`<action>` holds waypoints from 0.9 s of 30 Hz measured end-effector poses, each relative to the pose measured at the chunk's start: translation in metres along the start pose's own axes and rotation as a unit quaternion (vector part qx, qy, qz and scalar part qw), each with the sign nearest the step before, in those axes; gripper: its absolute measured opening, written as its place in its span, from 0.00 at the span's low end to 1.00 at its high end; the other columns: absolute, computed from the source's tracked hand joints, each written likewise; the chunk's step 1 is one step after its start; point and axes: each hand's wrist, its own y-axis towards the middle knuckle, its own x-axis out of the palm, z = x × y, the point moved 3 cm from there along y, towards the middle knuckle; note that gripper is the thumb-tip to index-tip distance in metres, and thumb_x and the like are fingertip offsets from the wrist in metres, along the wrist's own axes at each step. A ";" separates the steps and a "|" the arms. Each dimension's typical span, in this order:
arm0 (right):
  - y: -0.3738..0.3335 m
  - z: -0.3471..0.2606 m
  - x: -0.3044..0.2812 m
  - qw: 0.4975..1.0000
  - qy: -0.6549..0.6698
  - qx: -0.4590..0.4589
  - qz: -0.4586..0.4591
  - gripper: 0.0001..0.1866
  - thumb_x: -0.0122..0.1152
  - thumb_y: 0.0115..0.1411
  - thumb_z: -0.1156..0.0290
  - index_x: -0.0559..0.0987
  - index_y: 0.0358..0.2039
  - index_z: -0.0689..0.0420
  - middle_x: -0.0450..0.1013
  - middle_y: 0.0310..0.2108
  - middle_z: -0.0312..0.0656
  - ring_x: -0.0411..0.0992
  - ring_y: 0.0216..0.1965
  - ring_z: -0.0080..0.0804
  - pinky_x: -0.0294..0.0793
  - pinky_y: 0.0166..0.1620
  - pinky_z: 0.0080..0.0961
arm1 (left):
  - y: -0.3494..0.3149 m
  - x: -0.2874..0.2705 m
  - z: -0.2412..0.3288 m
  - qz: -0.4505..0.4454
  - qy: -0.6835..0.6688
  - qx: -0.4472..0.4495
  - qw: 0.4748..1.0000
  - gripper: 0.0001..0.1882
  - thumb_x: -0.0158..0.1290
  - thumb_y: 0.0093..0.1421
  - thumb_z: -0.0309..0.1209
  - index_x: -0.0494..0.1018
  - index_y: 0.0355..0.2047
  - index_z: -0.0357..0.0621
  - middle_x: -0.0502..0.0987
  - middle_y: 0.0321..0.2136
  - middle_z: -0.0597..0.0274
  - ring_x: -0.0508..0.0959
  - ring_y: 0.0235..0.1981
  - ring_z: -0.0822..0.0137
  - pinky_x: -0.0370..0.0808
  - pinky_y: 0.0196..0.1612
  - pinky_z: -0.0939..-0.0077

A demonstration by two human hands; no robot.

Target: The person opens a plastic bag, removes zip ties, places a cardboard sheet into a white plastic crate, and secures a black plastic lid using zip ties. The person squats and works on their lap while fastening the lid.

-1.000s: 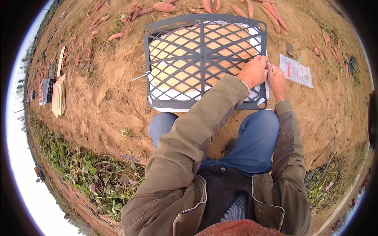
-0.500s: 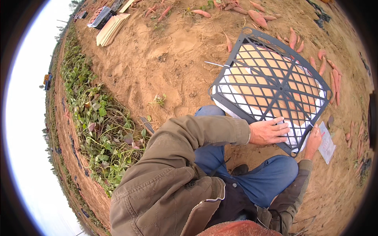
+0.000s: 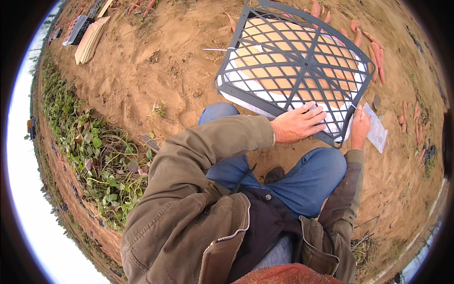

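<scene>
A dark grey plastic lattice lid (image 3: 306,64) covers a crate in front of my bent knees. Through its openings show tan flat sheets (image 3: 265,59) and a white liner (image 3: 236,78). My left hand (image 3: 299,124) lies on the lid's near edge, fingers stretched over the lattice. At the near right corner, my right hand (image 3: 360,127) is closed, its fingertips pinching at a white cable tie (image 3: 353,105); the tie's tail is mostly hidden. Another white cable tie (image 3: 215,49) sticks out from the lid's left side. A clear plastic bag (image 3: 377,128) lies beside my right hand.
Sweet potatoes (image 3: 377,59) lie on the sandy soil beyond and right of the crate. Leafy vines (image 3: 97,151) run along the left. At the far left stand a stack of tan sheets (image 3: 91,40) and a dark crate (image 3: 78,30) holding sweet potatoes.
The view has shifted, so the crate and both hands sit higher and further left in the picture. Both hands keep their places on the lid.
</scene>
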 end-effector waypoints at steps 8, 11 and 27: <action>0.000 -0.006 -0.003 1.000 0.019 -0.016 0.006 0.22 0.51 0.78 0.60 0.78 0.31 0.64 0.76 0.29 0.55 0.75 0.32 0.57 0.72 0.38 0.47 | -0.003 0.007 -0.009 -0.009 -0.022 0.006 1.000 0.24 0.52 0.65 0.33 0.74 0.62 0.53 0.70 0.67 0.58 0.67 0.71 0.56 0.62 0.74 0.52; 0.003 -0.008 -0.004 1.000 -0.004 0.003 -0.006 0.22 0.51 0.78 0.60 0.79 0.32 0.64 0.77 0.30 0.55 0.76 0.33 0.57 0.73 0.39 0.48 | -0.005 0.007 -0.009 -0.018 -0.042 0.008 0.999 0.25 0.52 0.66 0.33 0.73 0.64 0.54 0.69 0.68 0.58 0.66 0.71 0.56 0.61 0.75 0.52; -0.001 0.004 0.001 0.976 0.153 0.155 -0.009 0.24 0.57 0.73 0.56 0.82 0.28 0.63 0.78 0.23 0.46 0.75 0.27 0.37 0.73 0.37 0.36 | -0.004 0.002 -0.005 -0.037 -0.096 -0.007 0.995 0.26 0.53 0.64 0.28 0.73 0.63 0.45 0.68 0.67 0.53 0.65 0.71 0.53 0.61 0.75 0.50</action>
